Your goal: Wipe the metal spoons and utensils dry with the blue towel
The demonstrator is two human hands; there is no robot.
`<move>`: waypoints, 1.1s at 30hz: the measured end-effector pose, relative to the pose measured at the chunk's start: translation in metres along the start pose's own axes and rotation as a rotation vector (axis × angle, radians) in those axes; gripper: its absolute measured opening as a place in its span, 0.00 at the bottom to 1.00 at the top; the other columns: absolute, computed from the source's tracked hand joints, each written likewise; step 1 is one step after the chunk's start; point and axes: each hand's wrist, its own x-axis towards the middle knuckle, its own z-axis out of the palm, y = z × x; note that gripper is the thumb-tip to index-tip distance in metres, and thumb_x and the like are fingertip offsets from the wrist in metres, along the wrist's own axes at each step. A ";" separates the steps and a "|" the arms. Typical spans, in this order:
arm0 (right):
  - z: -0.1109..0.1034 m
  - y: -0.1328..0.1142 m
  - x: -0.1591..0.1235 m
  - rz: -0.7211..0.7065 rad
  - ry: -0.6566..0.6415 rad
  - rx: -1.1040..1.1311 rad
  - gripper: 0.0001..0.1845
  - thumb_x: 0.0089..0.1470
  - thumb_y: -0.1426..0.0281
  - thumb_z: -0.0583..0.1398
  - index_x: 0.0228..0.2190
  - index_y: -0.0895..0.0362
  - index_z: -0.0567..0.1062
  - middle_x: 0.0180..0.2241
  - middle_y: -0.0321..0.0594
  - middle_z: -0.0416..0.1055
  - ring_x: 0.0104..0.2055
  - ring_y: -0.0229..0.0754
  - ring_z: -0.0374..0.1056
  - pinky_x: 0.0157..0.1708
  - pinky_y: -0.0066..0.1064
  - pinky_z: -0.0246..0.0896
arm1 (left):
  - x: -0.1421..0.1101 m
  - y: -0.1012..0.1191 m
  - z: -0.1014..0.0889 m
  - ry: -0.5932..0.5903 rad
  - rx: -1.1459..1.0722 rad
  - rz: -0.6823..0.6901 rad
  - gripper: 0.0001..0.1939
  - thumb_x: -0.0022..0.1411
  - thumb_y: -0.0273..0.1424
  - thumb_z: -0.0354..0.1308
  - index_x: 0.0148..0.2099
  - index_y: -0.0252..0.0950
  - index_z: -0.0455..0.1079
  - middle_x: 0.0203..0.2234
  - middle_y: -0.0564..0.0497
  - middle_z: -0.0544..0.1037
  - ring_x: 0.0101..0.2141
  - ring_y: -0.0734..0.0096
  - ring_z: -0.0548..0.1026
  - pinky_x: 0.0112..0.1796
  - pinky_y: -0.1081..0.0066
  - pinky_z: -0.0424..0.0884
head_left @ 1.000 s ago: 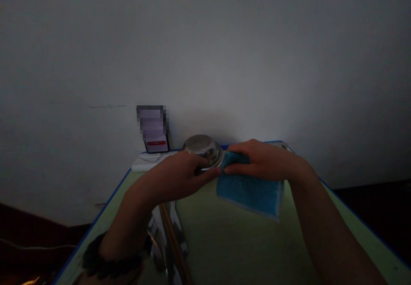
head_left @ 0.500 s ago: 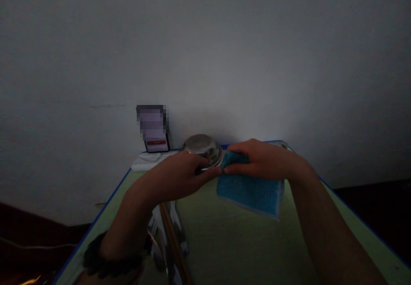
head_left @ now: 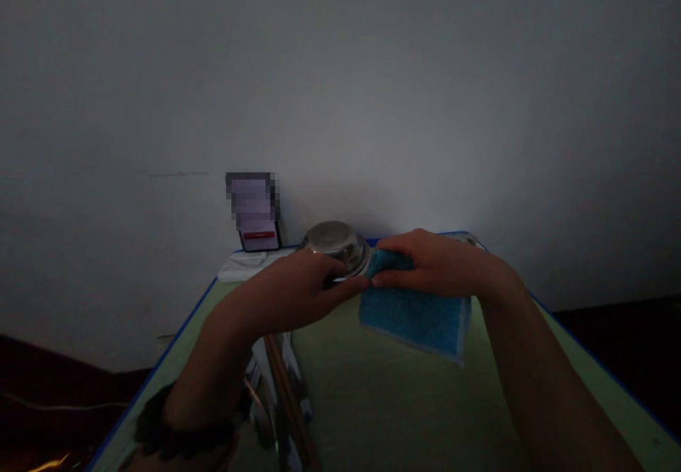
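Step in hand: by the look of it, wiping a small utensil; the hands meet above the table and the cloth end is wrapped about something thin and metallic.
Left hand (head_left: 298, 294): fingers closed in a pinch on a thin shiny metal piece (head_left: 340, 281), likely a utensil handle; too dark to tell which kind.
Right hand (head_left: 436, 265): closed around the bunched top of a blue terry cloth with a pale edge (head_left: 412, 316); the rest of the cloth hangs down toward the table.
Where the things are: cloth and metal piece are held between the two hands, just in front of an upturned round steel bowl (head_left: 335, 242) at the far edge of the pale green table with a blue rim (head_left: 372, 401).
Near the left forearm: a cluster of cutlery and wooden sticks (head_left: 279, 401), indistinct.
Far left corner: a propped phone (head_left: 258, 225).
Next move calls for: probably drawing the metal piece through the cloth with the pinch kept firm.
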 end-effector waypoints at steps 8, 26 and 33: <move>0.000 0.000 0.000 0.014 -0.007 0.003 0.17 0.52 0.60 0.54 0.40 0.58 0.71 0.36 0.41 0.72 0.36 0.41 0.67 0.32 0.28 0.56 | 0.000 0.000 0.001 0.002 0.003 0.000 0.25 0.62 0.47 0.38 0.30 0.35 0.68 0.19 0.54 0.68 0.20 0.77 0.64 0.21 0.75 0.54; 0.001 0.001 0.001 0.006 -0.015 0.032 0.17 0.51 0.61 0.55 0.40 0.57 0.71 0.37 0.41 0.72 0.37 0.42 0.67 0.33 0.29 0.57 | -0.001 0.003 -0.002 0.006 -0.006 -0.019 0.22 0.61 0.45 0.41 0.30 0.35 0.68 0.19 0.54 0.68 0.20 0.76 0.65 0.21 0.75 0.54; 0.000 0.001 0.001 -0.007 -0.018 0.032 0.17 0.52 0.60 0.55 0.39 0.58 0.72 0.37 0.41 0.72 0.37 0.41 0.67 0.33 0.28 0.57 | 0.000 0.002 -0.003 -0.011 -0.022 0.005 0.23 0.62 0.45 0.39 0.31 0.35 0.68 0.20 0.54 0.68 0.20 0.77 0.64 0.22 0.75 0.55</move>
